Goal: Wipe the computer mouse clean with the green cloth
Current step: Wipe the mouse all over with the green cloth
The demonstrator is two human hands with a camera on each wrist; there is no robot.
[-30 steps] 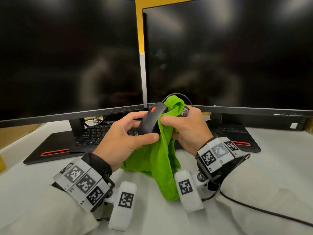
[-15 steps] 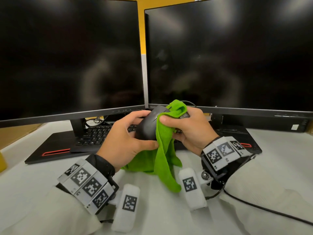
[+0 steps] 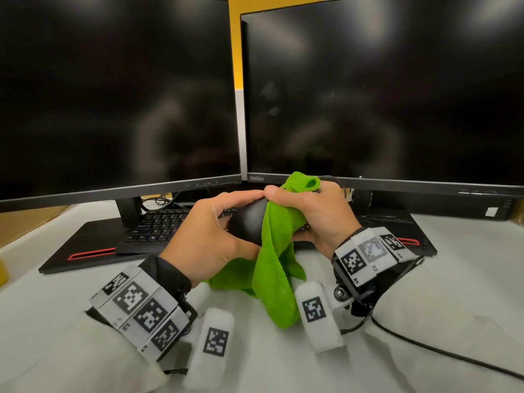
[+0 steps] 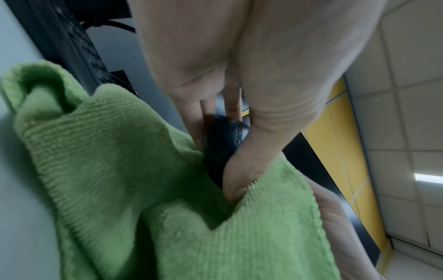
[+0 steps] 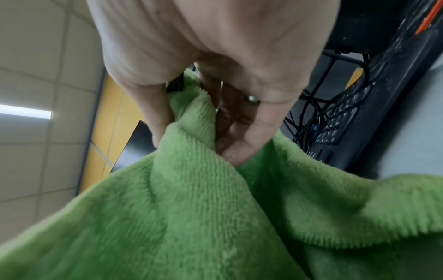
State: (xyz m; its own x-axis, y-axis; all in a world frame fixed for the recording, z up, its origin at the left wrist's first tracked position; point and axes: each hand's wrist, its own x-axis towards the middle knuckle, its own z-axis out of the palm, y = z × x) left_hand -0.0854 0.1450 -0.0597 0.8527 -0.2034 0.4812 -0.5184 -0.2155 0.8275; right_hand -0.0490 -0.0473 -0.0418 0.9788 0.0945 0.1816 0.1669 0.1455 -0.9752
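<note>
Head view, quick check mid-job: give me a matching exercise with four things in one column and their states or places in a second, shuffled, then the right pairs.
Things:
1. mouse
2. green cloth
3. keyboard
4. right hand

States or places:
A. lies under the two dark screens, behind the hands
B. black, gripped by the left hand above the desk
C. bunches the cloth against the mouse
D. draped over one side of the mouse, its end hanging toward the desk

Pairs: 1-B, 2-D, 3-A, 4-C

mouse (image 3: 249, 222) left of cloth (image 3: 276, 251), before keyboard (image 3: 158, 225).
</note>
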